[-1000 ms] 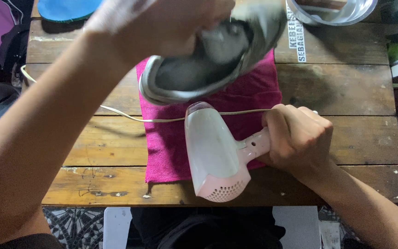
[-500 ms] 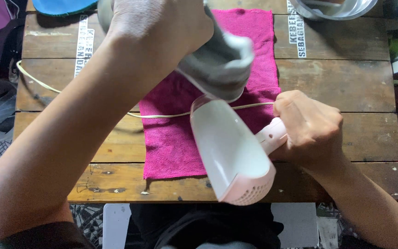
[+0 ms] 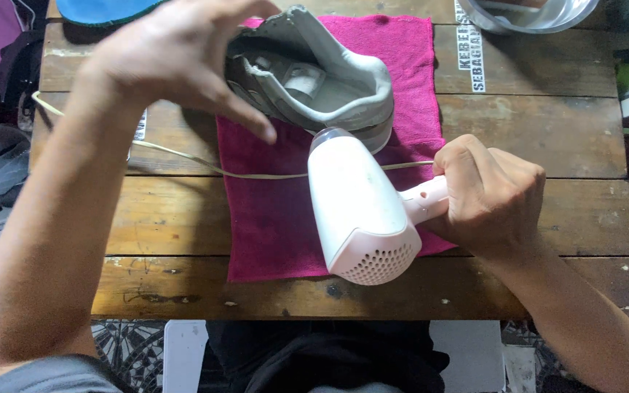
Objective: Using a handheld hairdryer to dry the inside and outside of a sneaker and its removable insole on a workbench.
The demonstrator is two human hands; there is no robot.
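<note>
Gripping a pale pink hair dryer [image 3: 362, 211], right hand [image 3: 491, 196] closed; left hand [image 3: 176, 54] open above grey, worn shoe [image 3: 314, 76].

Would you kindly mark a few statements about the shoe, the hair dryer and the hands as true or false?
1. The right hand grips the handle of the pale pink plastic hair dryer. True.
2. The hair dryer's nozzle points away from the grey and white sneaker. False: it points at the sneaker's heel end.
3. A magenta cloth towel lies on the wooden plank table under the sneaker. True.
4. The left hand rests flat on the table. False: it is raised at the sneaker, fingers spread.
5. The hair dryer's cream cord runs across the towel. True.
</note>
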